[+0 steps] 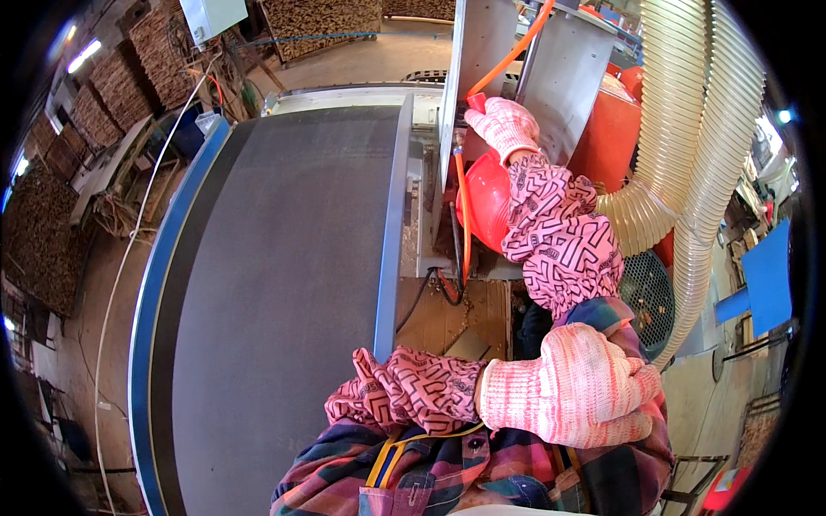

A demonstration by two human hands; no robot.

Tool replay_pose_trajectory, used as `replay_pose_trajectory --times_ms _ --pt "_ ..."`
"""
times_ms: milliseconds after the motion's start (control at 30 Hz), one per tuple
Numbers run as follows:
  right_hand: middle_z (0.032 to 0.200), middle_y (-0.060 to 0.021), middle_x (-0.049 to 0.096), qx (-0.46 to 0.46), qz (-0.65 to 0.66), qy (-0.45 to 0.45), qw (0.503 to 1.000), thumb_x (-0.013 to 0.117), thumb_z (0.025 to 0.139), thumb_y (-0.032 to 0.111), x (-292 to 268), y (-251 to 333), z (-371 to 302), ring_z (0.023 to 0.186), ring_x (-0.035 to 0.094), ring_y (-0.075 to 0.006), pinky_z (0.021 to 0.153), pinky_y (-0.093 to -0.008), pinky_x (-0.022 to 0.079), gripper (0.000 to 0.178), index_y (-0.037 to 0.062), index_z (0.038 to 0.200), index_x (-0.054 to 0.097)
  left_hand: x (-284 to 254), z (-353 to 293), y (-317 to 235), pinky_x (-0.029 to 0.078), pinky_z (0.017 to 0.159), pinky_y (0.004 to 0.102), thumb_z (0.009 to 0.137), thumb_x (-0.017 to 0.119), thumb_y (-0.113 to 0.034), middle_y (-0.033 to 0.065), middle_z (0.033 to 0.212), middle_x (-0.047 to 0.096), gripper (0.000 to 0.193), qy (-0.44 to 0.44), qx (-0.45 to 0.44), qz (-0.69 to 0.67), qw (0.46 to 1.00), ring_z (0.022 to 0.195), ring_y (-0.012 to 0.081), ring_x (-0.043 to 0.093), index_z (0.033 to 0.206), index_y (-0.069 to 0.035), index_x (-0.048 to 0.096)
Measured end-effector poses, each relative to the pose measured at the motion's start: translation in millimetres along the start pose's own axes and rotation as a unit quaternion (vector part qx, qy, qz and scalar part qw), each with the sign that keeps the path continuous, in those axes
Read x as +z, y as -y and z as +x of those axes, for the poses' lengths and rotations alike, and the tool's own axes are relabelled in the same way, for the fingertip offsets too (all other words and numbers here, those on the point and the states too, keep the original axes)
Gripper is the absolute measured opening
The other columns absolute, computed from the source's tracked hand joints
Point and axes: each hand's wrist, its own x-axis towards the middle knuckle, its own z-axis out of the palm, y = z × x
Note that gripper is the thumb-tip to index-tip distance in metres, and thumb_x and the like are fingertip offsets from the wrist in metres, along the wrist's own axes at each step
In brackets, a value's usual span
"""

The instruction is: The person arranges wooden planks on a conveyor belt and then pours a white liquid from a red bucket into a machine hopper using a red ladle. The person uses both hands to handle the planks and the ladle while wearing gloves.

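Note:
My left hand, in a pink-and-white knitted glove, lies across the front of my body with its fingers curled in. It is beside the plaid cloth of my right upper arm, and whatever its palm holds, if anything, is hidden. Stretched forward, my right hand wears a matching glove and has its fingers closed at the edge of an upright grey metal panel. A red fitting at the end of an orange hose shows right by those fingers. Beneath that wrist is a rounded red machine part.
A wide dark conveyor belt with blue side rails runs along my left. Clear ribbed ducts hang at the right, above a dark mesh guard. Black cables hang beside the machine. Stacked wood stands far off.

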Motion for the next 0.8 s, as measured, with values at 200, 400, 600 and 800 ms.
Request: replay_pose_trajectory --times_ms 200,400,600,800 --pt "0.115 -0.0138 0.068 0.003 0.002 0.006 1.000 0.060 0.085 0.049 -4 0 -3 0.108 0.064 -0.0335 0.088 -0.0460 0.052 0.048 0.0113 0.114 0.069 -1 5 -1 0.043 0.048 0.0348 0.082 0.054 -0.030 0.0036 0.091 0.053 0.012 -0.070 -0.005 -0.018 0.997 0.070 0.0195 0.058 0.084 -0.018 0.057" --pt "0.117 -0.0131 0.067 0.014 0.007 0.020 1.000 0.060 0.085 0.048 -4 2 -2 0.110 0.064 -0.0332 0.088 -0.0455 0.052 0.049 0.0118 0.116 0.068 21 -7 -3 0.049 0.061 0.0386 0.095 0.042 -0.022 0.0009 0.094 0.057 0.025 0.089 -0.143 -0.044 0.985 0.075 0.0178 0.063 0.116 -0.027 0.054" --pt "0.117 -0.0126 0.067 0.015 0.002 0.014 1.000 0.060 0.085 0.049 -2 -4 2 0.110 0.064 -0.0330 0.088 -0.0455 0.052 0.048 0.0122 0.116 0.068 -9 5 -7 0.042 0.045 0.0349 0.083 0.058 -0.031 0.0004 0.087 0.054 0.013 -0.052 -0.026 0.046 0.997 0.064 0.0183 0.058 0.085 -0.019 0.059" --pt "0.117 -0.0125 0.067 0.001 0.002 0.009 1.000 0.060 0.085 0.050 12 -8 13 0.110 0.064 -0.0334 0.088 -0.0465 0.052 0.049 0.0127 0.116 0.068 -2 5 -8 0.042 0.045 0.0340 0.082 0.058 -0.030 0.0002 0.087 0.054 0.011 -0.049 -0.109 -0.043 0.992 0.065 0.0173 0.059 0.083 -0.019 0.060"
